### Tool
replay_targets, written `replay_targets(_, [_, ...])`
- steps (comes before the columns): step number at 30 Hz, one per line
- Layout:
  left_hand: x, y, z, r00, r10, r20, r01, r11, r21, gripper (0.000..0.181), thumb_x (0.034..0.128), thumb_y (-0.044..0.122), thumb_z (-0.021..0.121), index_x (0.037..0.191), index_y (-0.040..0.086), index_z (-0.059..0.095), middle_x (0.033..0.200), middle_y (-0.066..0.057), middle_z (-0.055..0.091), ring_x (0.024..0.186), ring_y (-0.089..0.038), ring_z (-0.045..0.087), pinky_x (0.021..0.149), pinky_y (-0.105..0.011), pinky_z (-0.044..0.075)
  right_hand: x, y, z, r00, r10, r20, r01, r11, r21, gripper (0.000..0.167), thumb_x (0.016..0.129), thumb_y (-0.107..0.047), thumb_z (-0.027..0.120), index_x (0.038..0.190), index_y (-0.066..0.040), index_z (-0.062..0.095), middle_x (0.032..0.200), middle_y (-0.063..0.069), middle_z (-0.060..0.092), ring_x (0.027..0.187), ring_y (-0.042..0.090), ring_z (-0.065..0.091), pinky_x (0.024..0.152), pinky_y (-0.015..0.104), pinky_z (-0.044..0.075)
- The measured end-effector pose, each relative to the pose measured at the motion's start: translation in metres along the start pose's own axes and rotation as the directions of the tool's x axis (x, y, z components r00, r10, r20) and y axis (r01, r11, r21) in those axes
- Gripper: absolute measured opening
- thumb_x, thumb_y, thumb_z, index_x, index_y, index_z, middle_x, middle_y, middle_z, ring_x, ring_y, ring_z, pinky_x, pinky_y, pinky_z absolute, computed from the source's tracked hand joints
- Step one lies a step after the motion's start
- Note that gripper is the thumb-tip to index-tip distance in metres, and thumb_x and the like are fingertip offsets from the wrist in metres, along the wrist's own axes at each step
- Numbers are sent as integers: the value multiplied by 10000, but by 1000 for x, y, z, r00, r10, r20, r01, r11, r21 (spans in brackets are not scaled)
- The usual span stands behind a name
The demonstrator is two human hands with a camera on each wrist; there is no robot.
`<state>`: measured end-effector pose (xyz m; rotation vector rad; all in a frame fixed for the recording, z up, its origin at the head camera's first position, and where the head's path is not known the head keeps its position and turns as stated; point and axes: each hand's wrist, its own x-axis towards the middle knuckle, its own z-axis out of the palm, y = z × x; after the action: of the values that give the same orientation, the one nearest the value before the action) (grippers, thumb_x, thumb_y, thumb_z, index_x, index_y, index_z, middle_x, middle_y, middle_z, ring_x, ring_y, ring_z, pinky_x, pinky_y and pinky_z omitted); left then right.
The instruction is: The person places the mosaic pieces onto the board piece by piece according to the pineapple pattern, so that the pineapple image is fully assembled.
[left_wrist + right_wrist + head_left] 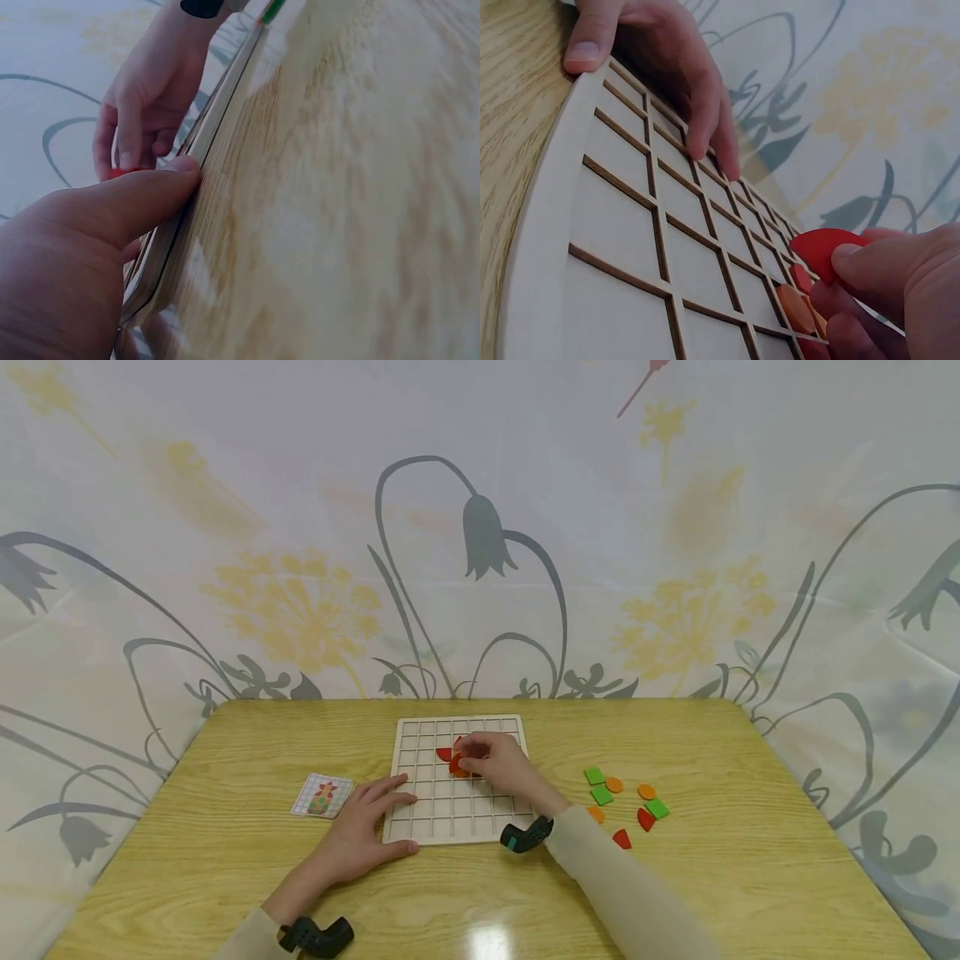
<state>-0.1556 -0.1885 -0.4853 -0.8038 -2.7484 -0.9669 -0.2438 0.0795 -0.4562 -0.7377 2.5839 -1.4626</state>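
Note:
A pale wooden grid board lies on the table. My left hand rests on its near left corner, fingers spread over the grid and thumb along the near edge. Above the upper middle of the board, my right hand pinches a red quarter-circle tile between thumb and fingers. Under that hand, the right wrist view has an orange round tile and a smaller-looking red tile in the grid cells. Another red tile sits left of my right fingertips; my hand hides part of this group.
A pattern card with a coloured figure on a grid lies left of the board. Loose tiles lie to the right: green squares, orange rounds and red quarter-circles. A flower-printed cloth stands behind the table.

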Motion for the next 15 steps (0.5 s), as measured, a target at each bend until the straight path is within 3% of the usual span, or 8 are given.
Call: replay_targets(15, [0,0,1,1000,12,-9,-12,1000,4,580,798,477,810,1282,202,649,1523,-49,439,1331,-321,397,1005,-592,379,8,2,21,1000,-7,-21,5,996,-89,116,933,-132,709,1037,-153,756,958,-54,703,831,82,626,762,288,515])
